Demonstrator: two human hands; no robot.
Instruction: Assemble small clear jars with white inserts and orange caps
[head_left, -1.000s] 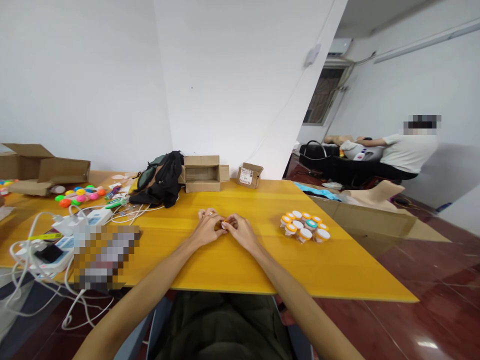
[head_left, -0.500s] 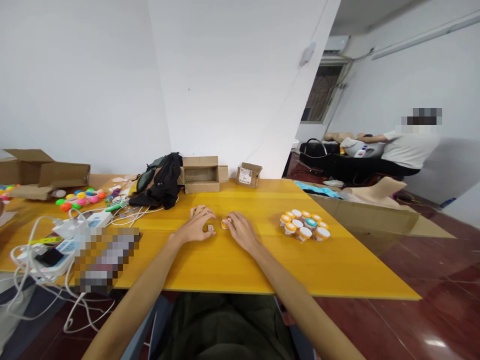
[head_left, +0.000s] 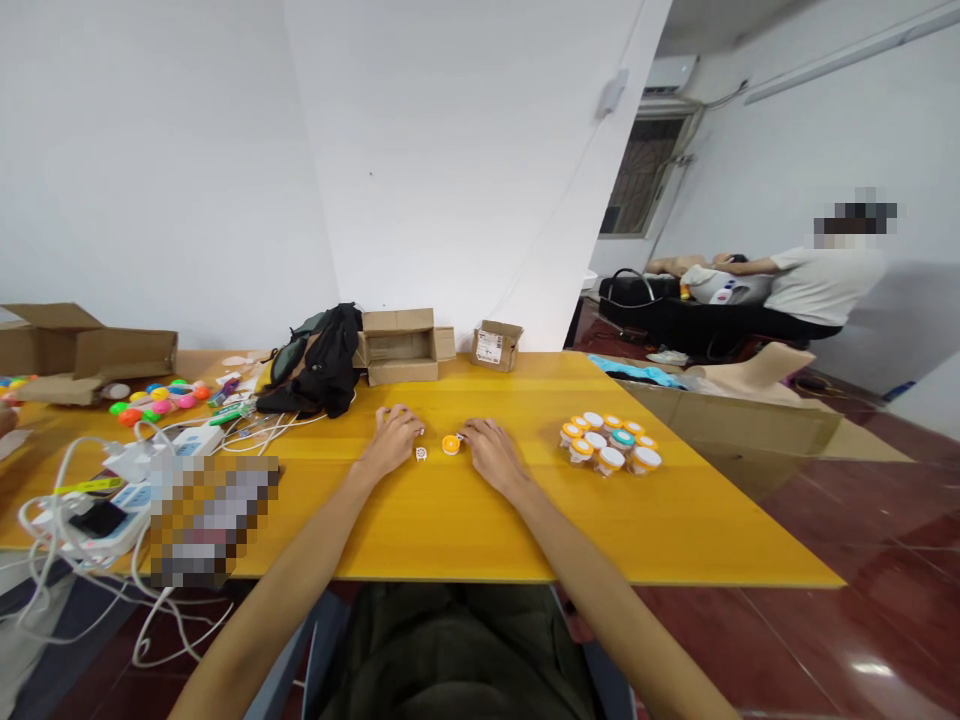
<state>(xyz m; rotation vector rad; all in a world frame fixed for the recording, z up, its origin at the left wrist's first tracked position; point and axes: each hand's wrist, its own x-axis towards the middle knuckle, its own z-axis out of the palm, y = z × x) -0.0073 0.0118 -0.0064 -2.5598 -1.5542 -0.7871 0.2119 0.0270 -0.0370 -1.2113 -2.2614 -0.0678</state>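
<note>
My left hand (head_left: 395, 437) is closed, its fingers curled down near the table, with a small white piece (head_left: 421, 432) showing at the fingertips. Just below it, a small white piece with dark markings (head_left: 421, 454) lies apart on the table. Between my hands sits a round orange piece (head_left: 451, 446), touched by neither. My right hand (head_left: 491, 450) is closed too, its fingertips pinching a small white-and-dark piece (head_left: 461, 437) beside the orange one. The exact kind of these small parts is too small to make out.
Several small jars with orange, white and teal lids (head_left: 611, 442) stand on the right. Cardboard boxes (head_left: 402, 347) and a black bag (head_left: 319, 360) line the back. Power strips with tangled cables (head_left: 127, 515) and colourful balls (head_left: 161, 400) occupy the left. A person (head_left: 821, 280) sits far right.
My left hand has drawn back and its thumb has left the marked white piece. My right hand has moved slightly right, uncovering the orange piece.
</note>
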